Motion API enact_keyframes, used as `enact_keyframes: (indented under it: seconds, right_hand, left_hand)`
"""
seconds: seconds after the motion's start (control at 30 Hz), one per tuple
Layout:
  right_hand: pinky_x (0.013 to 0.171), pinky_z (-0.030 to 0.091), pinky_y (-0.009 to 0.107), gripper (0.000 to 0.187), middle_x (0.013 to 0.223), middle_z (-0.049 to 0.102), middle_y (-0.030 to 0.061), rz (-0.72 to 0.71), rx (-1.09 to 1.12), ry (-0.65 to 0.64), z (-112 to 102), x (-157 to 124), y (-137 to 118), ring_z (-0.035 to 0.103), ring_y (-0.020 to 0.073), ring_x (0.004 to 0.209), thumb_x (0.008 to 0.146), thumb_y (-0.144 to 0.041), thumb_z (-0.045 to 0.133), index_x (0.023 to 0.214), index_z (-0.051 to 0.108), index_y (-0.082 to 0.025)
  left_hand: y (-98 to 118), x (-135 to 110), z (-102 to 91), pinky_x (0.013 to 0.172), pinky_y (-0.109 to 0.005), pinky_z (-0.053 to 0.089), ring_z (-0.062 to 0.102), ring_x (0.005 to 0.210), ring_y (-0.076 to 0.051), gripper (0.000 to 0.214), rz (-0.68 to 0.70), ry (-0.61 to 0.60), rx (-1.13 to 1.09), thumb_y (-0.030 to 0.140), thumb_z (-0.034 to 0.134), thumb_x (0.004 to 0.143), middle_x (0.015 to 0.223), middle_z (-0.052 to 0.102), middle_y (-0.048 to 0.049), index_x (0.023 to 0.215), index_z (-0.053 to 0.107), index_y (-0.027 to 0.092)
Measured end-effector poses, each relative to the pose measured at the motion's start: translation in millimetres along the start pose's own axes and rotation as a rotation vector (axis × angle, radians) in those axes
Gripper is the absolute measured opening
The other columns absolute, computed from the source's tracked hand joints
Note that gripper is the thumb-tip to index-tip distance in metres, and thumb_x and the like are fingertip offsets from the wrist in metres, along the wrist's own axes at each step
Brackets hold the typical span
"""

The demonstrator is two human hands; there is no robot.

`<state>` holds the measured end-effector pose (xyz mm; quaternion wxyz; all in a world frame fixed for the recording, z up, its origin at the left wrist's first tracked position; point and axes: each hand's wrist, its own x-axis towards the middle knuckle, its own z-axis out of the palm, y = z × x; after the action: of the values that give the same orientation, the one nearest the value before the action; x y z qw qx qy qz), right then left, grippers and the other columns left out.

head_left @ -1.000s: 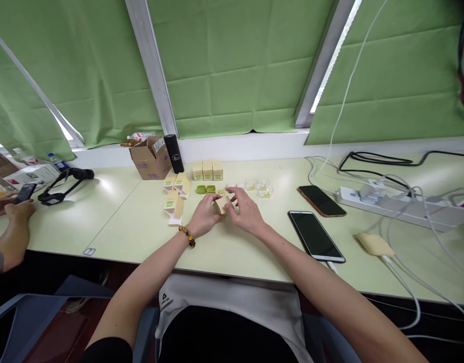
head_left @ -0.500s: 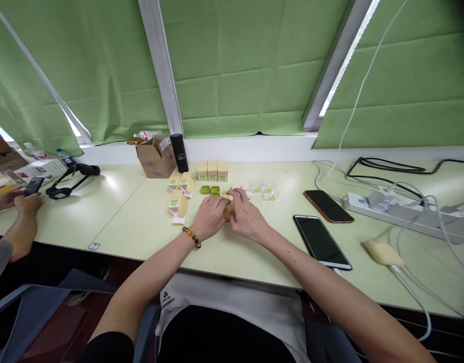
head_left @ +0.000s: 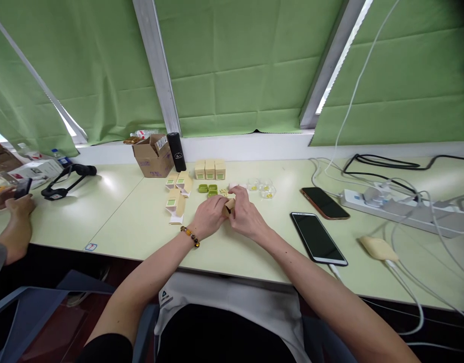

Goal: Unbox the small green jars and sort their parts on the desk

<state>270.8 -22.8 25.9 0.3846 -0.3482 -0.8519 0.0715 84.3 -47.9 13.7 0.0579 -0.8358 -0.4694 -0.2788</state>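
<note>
Between my two hands is a small beige paper box [head_left: 229, 205], its dark inside showing; my fingers cover most of it. My left hand [head_left: 209, 217], with a beaded bracelet at the wrist, grips its left side. My right hand [head_left: 246, 214] holds the right side. Just beyond lie small green trays [head_left: 208, 188], small pale yellow pieces [head_left: 223, 192] and clear round cups [head_left: 267, 191] with yellow bits in them. To the left, partly open beige boxes [head_left: 175, 202] lie with flaps out. Three closed beige boxes [head_left: 210, 170] stand in a row behind.
Two phones [head_left: 318, 238] lie on the right, near a white power strip [head_left: 398, 209], a beige charging case [head_left: 379, 248] and loose cables. A cardboard box [head_left: 152, 159] and black bottle [head_left: 176, 152] stand at the back. Another person's hands [head_left: 18, 201] hold a phone at far left.
The small box between my hands now shows its dark opening more clearly. My hands stay nearly in place, while the whole view has shifted slightly. The other person's phone has tilted.
</note>
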Motion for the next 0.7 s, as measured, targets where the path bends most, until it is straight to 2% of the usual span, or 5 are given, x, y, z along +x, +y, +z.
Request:
enact_keyframes:
  seconds: [0.17, 0.3, 0.47, 0.6, 0.7]
  right_hand:
    - [0.065, 0.055, 0.038, 0.058, 0.146, 0.053, 0.0185, 0.108, 0.239, 0.096, -1, 1, 14, 0.066, 0.0214, 0.080, 0.088, -0.020, 0.054, 0.142, 0.035, -0.024]
    - [0.075, 0.061, 0.039, 0.050, 0.139, 0.060, 0.0136, 0.230, 0.438, 0.215, -1, 2, 19, 0.070, 0.0231, 0.090, 0.093, -0.037, 0.064, 0.136, 0.041, -0.028]
    - [0.074, 0.059, 0.037, 0.045, 0.122, 0.066, 0.0106, 0.320, 0.506, 0.373, -2, 5, 23, 0.068, 0.0249, 0.100, 0.091, -0.046, 0.067, 0.127, 0.047, -0.028]
    - [0.079, 0.059, 0.041, 0.040, 0.119, 0.065, 0.0116, 0.337, 0.420, 0.470, 3, 7, 36, 0.065, 0.0270, 0.108, 0.093, -0.039, 0.061, 0.128, 0.049, -0.026]
    - [0.095, 0.055, 0.051, 0.031, 0.123, 0.065, 0.0155, 0.202, 0.166, 0.509, 5, 7, 47, 0.060, 0.0319, 0.117, 0.093, -0.029, 0.056, 0.123, 0.057, -0.023]
  left_hand:
    - [0, -1, -2.2, 0.101, -0.048, 0.056, 0.062, 0.129, -0.032, 0.054, -0.119, -0.015, -0.108, 0.023, 0.071, 0.092, 0.137, 0.061, -0.0156, 0.139, 0.046, 0.021]
    - [-2, 0, -2.4, 0.098, -0.048, 0.056, 0.067, 0.123, -0.033, 0.062, -0.290, -0.045, -0.236, 0.032, 0.076, 0.091, 0.137, 0.063, -0.0158, 0.141, 0.041, 0.021]
    - [-4, 0, -1.8, 0.096, -0.046, 0.056, 0.070, 0.115, -0.032, 0.052, -0.291, -0.061, -0.283, 0.033, 0.073, 0.093, 0.125, 0.068, -0.0133, 0.134, 0.043, 0.022]
    - [-6, 0, -0.6, 0.093, -0.045, 0.056, 0.070, 0.110, -0.031, 0.041, -0.236, -0.075, -0.266, 0.033, 0.067, 0.096, 0.125, 0.067, -0.0131, 0.130, 0.047, 0.022]
    - [-6, 1, -0.6, 0.090, -0.045, 0.057, 0.070, 0.106, -0.030, 0.039, -0.237, -0.067, -0.253, 0.033, 0.064, 0.097, 0.122, 0.067, -0.0127, 0.131, 0.047, 0.022]
